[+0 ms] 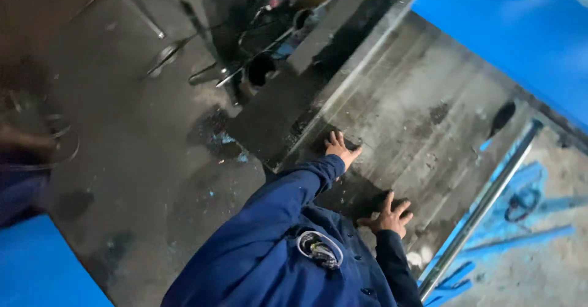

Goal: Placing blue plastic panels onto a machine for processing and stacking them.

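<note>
Steel fills the view: a big grey sheet [422, 117], scuffed and dusty, lies flat from the middle out toward three o'clock. Both hands are down on it. The left hand [340, 149] sits just past centre, fingers spread wide, palm pressed at the sheet's near edge, gripping nothing. The right hand [388, 216] is at five o'clock, fingers splayed too, flat on the metal, nothing held. Blue sleeves [288, 197] run back to the bottom of the view.

A bright pipe [484, 206] runs along the sheet's far side, from three o'clock down toward five. Blue panels sit at one o'clock [508, 31] and seven o'clock [43, 264]. Up at eleven to twelve o'clock, curved metal parts [202, 62] lie on the dark floor [135, 160], too blurred to name.

That sheet looks heavy, stiff and slick under the dust, with edges likely sharp. Best taken by the long edge, hands well apart, palms wrapped under.
</note>
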